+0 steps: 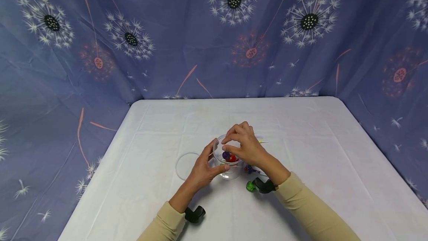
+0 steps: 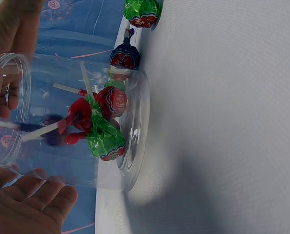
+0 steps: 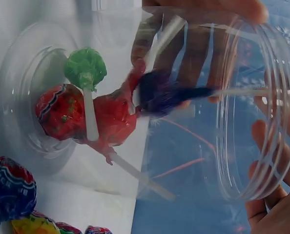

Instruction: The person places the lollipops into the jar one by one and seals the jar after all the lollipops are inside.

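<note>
My left hand (image 1: pixel 204 168) grips a clear plastic jar (image 1: pixel 230 174), its thumb at the near side and its fingers round the left and far side. Over the jar's mouth, my right hand (image 1: pixel 245 144) pinches the white stick of a dark purple lollipop (image 3: pixel 157 95), whose wrapped head hangs inside the jar. Below it in the jar lie red lollipops (image 2: pixel 113 101) and a green lollipop (image 2: pixel 106 139), their white sticks pointing various ways. In the right wrist view, fingers of the left hand show through the clear wall.
A clear round lid (image 1: pixel 176 166) lies on the white table left of the jar. To the right, beside my right wrist, are a blue lollipop (image 1: pixel 248 169) and a green-wrapped one (image 1: pixel 250 186). More wrapped lollipops, one of them yellow (image 3: pixel 32 225), lie near the jar. A patterned blue curtain (image 1: pixel 200 47) hangs behind.
</note>
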### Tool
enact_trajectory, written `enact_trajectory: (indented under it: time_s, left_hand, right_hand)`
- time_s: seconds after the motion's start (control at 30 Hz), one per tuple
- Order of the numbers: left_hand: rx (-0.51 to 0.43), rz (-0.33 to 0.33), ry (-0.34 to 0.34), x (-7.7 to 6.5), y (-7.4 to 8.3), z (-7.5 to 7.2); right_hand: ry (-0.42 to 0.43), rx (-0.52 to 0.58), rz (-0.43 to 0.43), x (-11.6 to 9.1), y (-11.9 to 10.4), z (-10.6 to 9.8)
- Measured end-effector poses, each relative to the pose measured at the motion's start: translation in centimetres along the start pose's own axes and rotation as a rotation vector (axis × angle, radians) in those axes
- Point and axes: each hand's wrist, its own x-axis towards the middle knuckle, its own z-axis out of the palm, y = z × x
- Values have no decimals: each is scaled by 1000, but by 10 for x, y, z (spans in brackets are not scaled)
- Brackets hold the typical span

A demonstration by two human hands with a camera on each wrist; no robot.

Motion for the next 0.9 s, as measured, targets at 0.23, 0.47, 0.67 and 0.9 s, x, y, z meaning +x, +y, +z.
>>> enact_trajectory:
  time_s: [0.23,0.47,0.67,0.9]
  left_hand:
    - [2,2,7,0,2,0]
    - [5,-44,16,1,2,0]
    - [-4,-29,24,1,2,2]
    - [-15,-49,29,0,7,3]
  right_hand:
    - [46,38,57,-8,1,-21]
    - [68,28,137,-27,4,-43]
    - [58,3,226,-47,5,-52]
    - [45,-32,306,-73,8,-56]
